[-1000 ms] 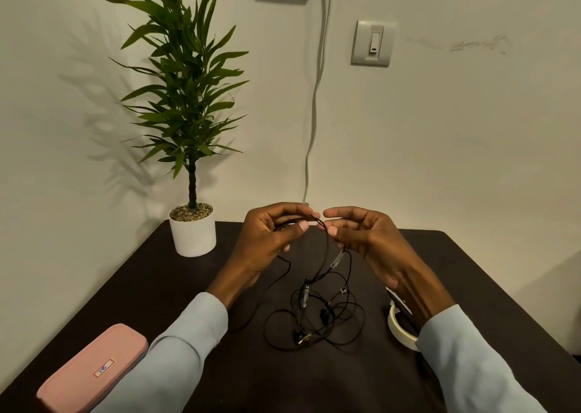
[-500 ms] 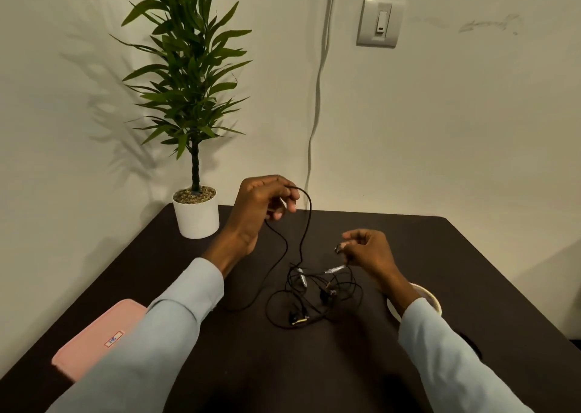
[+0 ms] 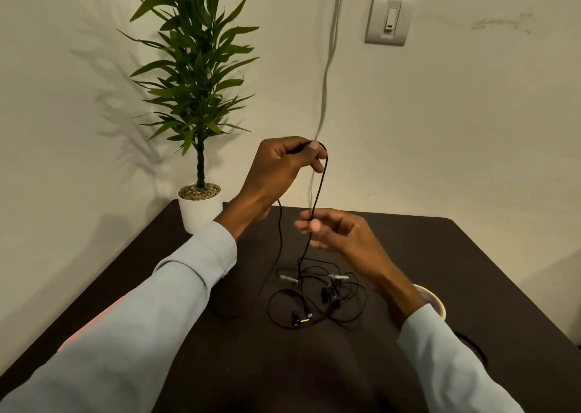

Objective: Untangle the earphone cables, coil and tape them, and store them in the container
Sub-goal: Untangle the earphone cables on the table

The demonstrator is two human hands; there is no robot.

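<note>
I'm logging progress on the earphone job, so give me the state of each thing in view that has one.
earphone cables: tangled on the table, one strand lifted
left hand: raised, pinching the lifted strand
right hand: lower, blurred, fingers at the same strand
tape roll: lying on the table, partly behind the right arm
pink container: mostly hidden by the left sleeve, lid state unclear
wall switch: position unclear

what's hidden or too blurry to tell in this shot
Head view:
- Pink case: mostly hidden behind the left sleeve.
- White round container: inside blocked by the right forearm.
- Right hand: fingertips motion-blurred, grip on the black earphone cable unclear.
- Tangled part on the table: number of earphone sets indistinguishable.
</note>
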